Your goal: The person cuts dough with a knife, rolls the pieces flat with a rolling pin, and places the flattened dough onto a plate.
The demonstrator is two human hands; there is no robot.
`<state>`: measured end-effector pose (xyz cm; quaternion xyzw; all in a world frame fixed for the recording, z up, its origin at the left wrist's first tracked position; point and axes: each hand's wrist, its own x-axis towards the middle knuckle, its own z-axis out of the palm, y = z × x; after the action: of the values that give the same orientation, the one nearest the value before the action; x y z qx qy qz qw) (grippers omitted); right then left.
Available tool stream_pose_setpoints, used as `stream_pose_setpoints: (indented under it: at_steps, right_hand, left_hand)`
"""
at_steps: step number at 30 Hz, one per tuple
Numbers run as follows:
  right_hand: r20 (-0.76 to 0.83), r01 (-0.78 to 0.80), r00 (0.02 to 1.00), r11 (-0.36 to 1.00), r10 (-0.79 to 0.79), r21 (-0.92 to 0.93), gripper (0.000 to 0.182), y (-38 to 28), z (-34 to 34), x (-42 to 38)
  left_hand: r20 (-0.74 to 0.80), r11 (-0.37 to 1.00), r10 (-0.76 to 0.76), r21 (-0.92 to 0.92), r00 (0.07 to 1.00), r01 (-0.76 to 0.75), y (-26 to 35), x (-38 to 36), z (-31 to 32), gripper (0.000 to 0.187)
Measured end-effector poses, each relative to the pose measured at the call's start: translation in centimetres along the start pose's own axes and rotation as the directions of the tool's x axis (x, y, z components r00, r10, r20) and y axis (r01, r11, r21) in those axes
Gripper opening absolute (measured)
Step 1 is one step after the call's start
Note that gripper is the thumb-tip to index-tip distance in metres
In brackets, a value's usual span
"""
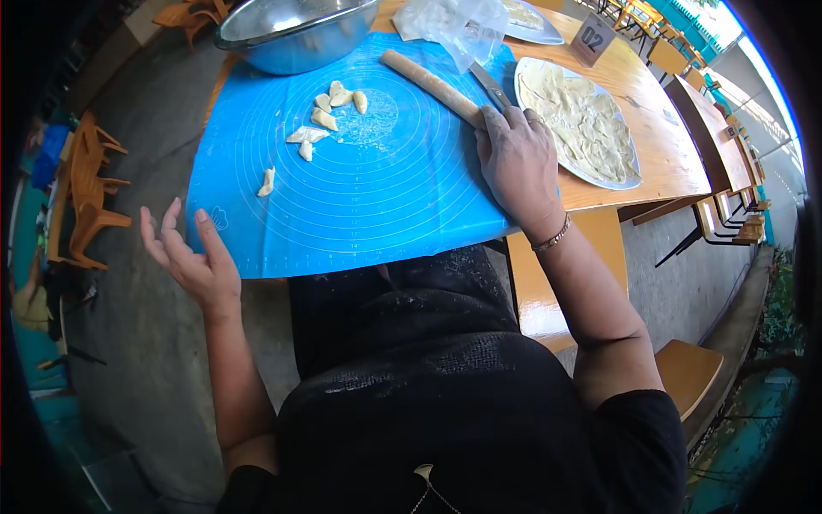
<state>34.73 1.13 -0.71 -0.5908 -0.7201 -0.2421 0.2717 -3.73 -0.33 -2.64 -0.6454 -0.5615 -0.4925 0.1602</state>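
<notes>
My left hand (195, 257) hovers off the left front edge of the blue mat (342, 214), fingers spread, holding nothing. My right hand (519, 158) rests at the mat's right side, over the near end of a wooden rolling pin (428, 84) and beside the handle of a knife (490, 86); its fingertips point away from me. What its fingers close on, if anything, is partly hidden. Several small dough pieces (324, 118) lie on the floured mat, one (267, 182) apart from the rest. Flattened dough (578, 120) covers a plate (632, 182) right of my right hand.
A metal bowl (300, 43) stands at the back left of the mat. Behind the knife are a clear plastic bag (454, 26) and another plate (539, 32). A "02" sign (592, 38) stands on the wooden table (668, 146). A bench (548, 300) sits below the front edge.
</notes>
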Motion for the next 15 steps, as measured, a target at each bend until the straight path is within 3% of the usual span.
stream_pose_setpoints:
  at_steps: [15]
  right_hand:
    - [0.011, -0.013, 1.0, 0.999, 0.012, 0.045, 0.013, 0.01, -0.29, 0.1]
  left_hand:
    - [0.053, 0.998, -0.015, 0.056, 0.998, 0.012, 0.04, -0.21, 0.51, 0.034]
